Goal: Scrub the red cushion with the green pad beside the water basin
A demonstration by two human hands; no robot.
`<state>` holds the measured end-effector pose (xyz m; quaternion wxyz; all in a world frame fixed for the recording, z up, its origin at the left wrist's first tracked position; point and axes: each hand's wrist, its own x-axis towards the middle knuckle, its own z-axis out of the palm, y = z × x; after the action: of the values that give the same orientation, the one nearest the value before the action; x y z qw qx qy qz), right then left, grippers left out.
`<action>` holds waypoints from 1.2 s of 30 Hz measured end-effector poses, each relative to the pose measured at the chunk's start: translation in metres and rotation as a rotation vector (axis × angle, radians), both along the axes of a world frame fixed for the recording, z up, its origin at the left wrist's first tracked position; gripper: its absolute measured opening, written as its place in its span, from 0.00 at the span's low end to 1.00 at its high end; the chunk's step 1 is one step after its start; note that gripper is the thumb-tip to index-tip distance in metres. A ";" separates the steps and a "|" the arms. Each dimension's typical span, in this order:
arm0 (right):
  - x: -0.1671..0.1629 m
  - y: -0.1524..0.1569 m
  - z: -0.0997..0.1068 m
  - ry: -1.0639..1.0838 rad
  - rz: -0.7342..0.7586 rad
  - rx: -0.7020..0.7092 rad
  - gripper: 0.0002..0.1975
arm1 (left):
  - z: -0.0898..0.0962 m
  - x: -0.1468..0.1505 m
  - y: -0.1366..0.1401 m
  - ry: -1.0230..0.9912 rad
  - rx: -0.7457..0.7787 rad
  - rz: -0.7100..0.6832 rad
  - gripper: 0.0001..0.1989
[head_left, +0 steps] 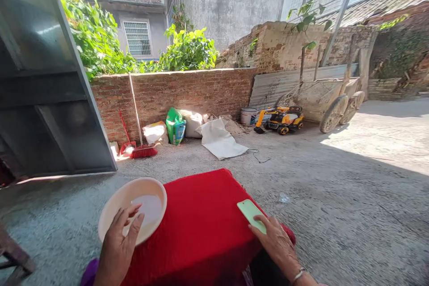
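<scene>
The person's right hand (275,237) has its fingers closed on the near end of a pale green phone (248,212), at the right side of the red-covered table (201,210); whether the phone is lifted is unclear. The left hand (118,246) hangs before a cream basin (121,199) at the table's left edge, thumb and fingers curved with a gap between them. The basin holds pale liquid (150,209).
</scene>
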<state>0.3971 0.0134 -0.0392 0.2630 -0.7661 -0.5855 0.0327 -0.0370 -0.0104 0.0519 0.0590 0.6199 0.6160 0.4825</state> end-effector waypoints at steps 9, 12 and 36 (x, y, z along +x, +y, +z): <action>-0.110 0.033 0.001 -0.097 0.323 -0.090 0.11 | -0.085 0.025 0.046 0.684 -0.344 -0.031 0.18; -0.105 0.037 0.001 -0.116 0.297 -0.154 0.11 | -0.095 0.036 0.042 0.815 -0.310 0.014 0.18; -0.024 0.047 -0.003 -0.115 -0.061 -0.170 0.17 | -0.093 0.043 0.041 0.947 -0.201 0.146 0.16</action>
<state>0.3729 0.0602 -0.0425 0.1640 -0.8037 -0.5713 0.0302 0.0062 0.0310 -0.0415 -0.2021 0.7175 0.6607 0.0886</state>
